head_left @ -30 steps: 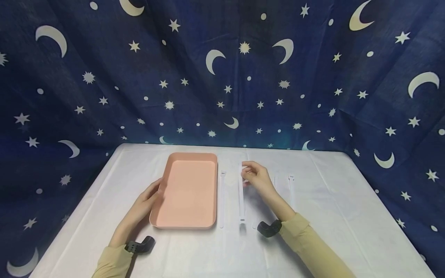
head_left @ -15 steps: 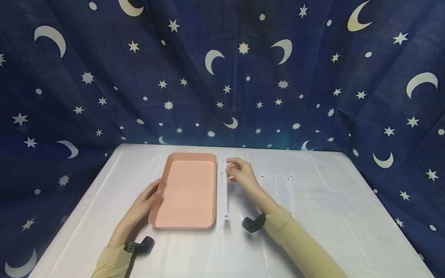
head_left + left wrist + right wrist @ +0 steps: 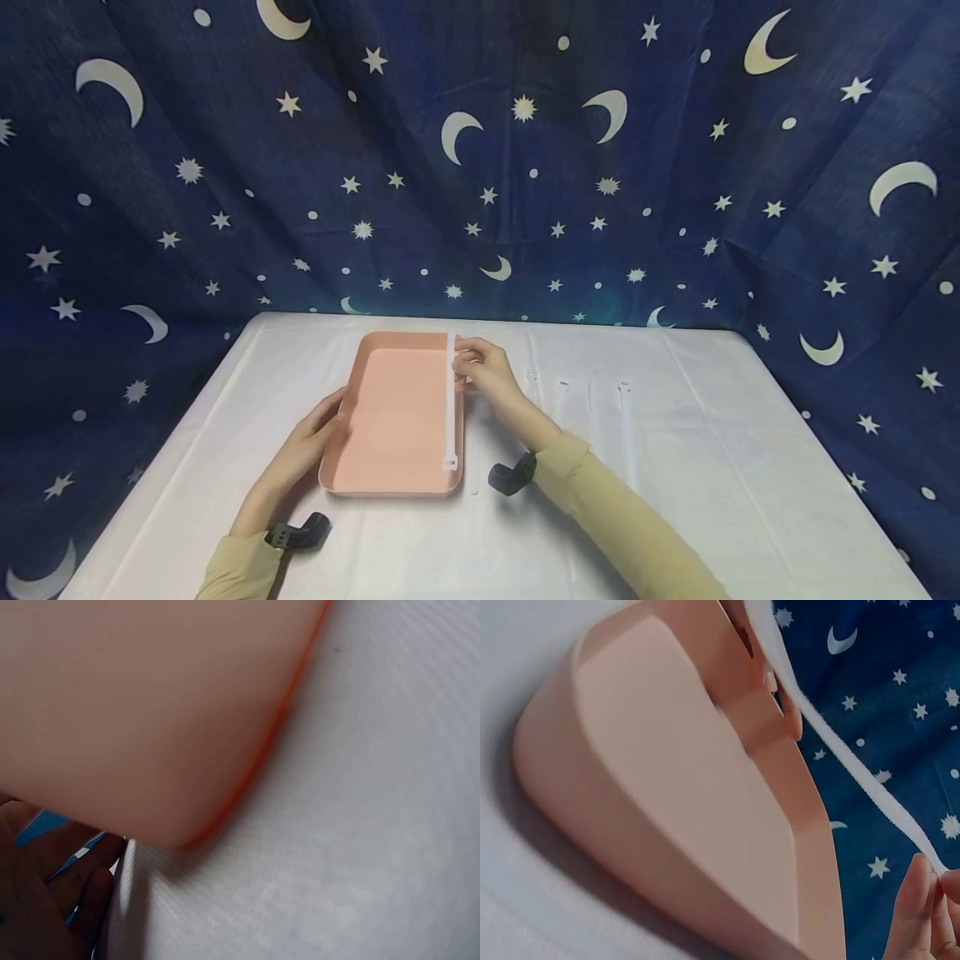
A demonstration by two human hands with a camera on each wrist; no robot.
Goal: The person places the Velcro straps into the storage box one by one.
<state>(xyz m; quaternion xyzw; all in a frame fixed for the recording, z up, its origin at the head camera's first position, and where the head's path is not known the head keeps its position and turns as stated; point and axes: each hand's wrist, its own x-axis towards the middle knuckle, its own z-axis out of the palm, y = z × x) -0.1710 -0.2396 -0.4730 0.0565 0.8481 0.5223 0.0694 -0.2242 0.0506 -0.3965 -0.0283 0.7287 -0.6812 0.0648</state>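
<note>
My right hand (image 3: 491, 379) pinches a white slotted strap, which looks like a hook-and-loop cable tie (image 3: 451, 408), near its far end. The strap hangs over the right side of a shallow pink tray (image 3: 397, 408), its slotted head pointing towards me. In the right wrist view the strap (image 3: 870, 784) runs down to the pinching thumb and fingers (image 3: 913, 904). My left hand (image 3: 307, 446) holds the tray's left wall, thumb at the rim and fingers along the outside. In the left wrist view a blurred tray corner (image 3: 165, 780) covers much of that hand.
Another white strap (image 3: 474, 479) lies just right of the tray, partly behind the right hand. Several more straps (image 3: 627, 417) lie side by side farther right on the white-covered table (image 3: 750, 467). A dark blue curtain (image 3: 405, 250) with moons and stars stands behind.
My right hand has carried the strap leftward, from right of the tray to over the tray's right side. The left hand and the tray stay put.
</note>
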